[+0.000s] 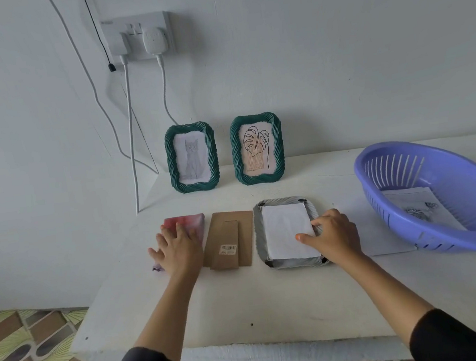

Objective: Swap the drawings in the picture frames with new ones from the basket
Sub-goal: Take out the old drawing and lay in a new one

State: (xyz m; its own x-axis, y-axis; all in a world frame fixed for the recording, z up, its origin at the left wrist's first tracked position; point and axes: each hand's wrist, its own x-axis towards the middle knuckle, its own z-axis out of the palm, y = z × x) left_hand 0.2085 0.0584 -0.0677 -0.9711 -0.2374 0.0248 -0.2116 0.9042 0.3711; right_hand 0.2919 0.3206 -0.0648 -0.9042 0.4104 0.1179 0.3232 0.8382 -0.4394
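- Picture frames, three: cat frame (171, 160) and leaf frame (279, 145), green twisted rims, upright at the wall; pale frame (259, 234) face-down on the table (245, 299).
- One purple basket (452, 175) at right, holding printed drawings (419, 206).
- One cardboard backing (229, 241) just left of the pale frame.
- One white sheet (286, 230) lying inside the pale frame.
- Right hand (333, 236) on the sheet's right edge, pinching or only pressing unclear; left hand (178, 252) flat and relaxed on one pink cloth (187, 221).

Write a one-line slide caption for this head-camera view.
Right hand touches a white sheet in a face-down frame, left hand rests on a pink cloth, cardboard backing between them, basket nearby.
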